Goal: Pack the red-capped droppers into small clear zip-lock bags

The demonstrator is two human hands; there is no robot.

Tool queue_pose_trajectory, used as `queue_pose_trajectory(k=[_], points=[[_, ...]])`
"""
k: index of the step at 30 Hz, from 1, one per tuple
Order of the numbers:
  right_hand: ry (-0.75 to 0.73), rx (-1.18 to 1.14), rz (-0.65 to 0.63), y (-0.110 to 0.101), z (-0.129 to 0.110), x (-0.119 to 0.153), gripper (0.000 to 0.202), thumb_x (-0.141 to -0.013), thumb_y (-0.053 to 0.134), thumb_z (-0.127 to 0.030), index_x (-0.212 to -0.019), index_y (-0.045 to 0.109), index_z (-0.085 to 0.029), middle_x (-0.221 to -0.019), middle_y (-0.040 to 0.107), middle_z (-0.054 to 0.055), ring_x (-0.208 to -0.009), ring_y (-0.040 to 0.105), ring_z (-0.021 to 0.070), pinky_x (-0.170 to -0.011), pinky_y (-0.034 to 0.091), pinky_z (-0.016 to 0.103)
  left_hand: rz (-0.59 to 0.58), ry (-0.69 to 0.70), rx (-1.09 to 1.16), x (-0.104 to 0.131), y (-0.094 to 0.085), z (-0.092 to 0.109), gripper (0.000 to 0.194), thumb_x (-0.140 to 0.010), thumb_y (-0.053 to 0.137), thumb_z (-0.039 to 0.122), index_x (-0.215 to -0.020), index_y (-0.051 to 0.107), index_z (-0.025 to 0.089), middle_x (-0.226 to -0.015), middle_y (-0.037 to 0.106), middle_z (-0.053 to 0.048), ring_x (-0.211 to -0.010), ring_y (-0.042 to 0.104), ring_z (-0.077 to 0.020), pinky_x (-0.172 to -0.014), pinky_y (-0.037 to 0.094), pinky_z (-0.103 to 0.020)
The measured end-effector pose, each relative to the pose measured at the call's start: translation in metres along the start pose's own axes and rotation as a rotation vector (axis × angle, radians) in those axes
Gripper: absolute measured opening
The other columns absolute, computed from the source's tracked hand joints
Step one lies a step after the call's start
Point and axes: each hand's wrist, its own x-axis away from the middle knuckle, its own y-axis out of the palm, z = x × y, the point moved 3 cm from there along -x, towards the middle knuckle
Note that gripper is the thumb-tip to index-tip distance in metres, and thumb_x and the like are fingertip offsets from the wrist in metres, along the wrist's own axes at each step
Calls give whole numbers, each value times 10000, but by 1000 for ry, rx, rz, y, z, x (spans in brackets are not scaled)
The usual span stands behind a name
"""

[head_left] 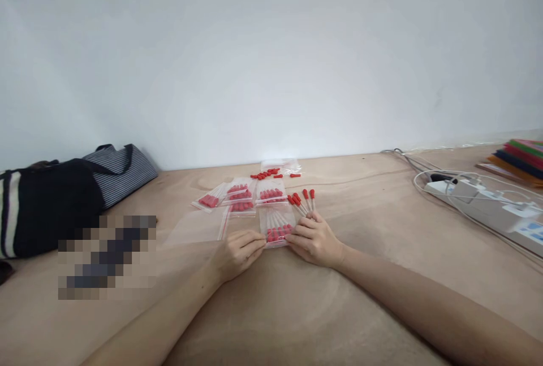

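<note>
A clear zip bag (278, 220) lies flat on the table with several red-bulbed glass droppers inside, bulbs towards me. My left hand (241, 250) pinches the bag's near left corner. At its near right edge, my right hand (316, 240) is closed with thumb and fingers on the plastic. Several loose droppers (304, 202) fan out just beyond my right hand, red bulbs pointing away; their lower ends are hidden behind the fingers, so I cannot tell whether the hand touches them.
Filled zip bags (241, 193) and a flat zip bag (197, 225) lie left of centre. Loose red bulbs (265, 174) sit farther back. A power strip (487, 202) with cables and coloured sheets (520, 159) are right. A black bag (51, 205) and blurred patch are left.
</note>
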Motion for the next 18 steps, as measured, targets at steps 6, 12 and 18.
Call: queue_pose_trajectory(k=[6, 12, 18], points=[[-64, 48, -24, 5, -2, -1, 224, -791, 483, -124, -579, 540, -168, -512, 504, -28, -584, 392, 102, -614, 248, 290, -16, 27, -7, -3, 1, 2, 154, -849, 446, 106, -844, 593, 153, -774, 672, -47, -680, 635, -147, -643, 525, -264], [-58, 71, -6, 10, -4, -4, 175, -797, 483, -162, -644, 567, -173, -567, 538, -20, -612, 407, 106, -625, 248, 297, -16, 54, -19, -5, 0, 3, 179, -828, 432, 68, -858, 588, 150, -775, 667, -56, -685, 625, -156, -656, 526, -289], [-115, 68, -3, 14, -8, -7, 257, -803, 456, -107, -561, 522, -165, -530, 495, -29, -593, 385, 95, -608, 237, 294, 18, 58, -30, -6, 3, 4, 154, -824, 442, 73, -861, 576, 139, -776, 667, -65, -694, 625, -164, -655, 525, -294]])
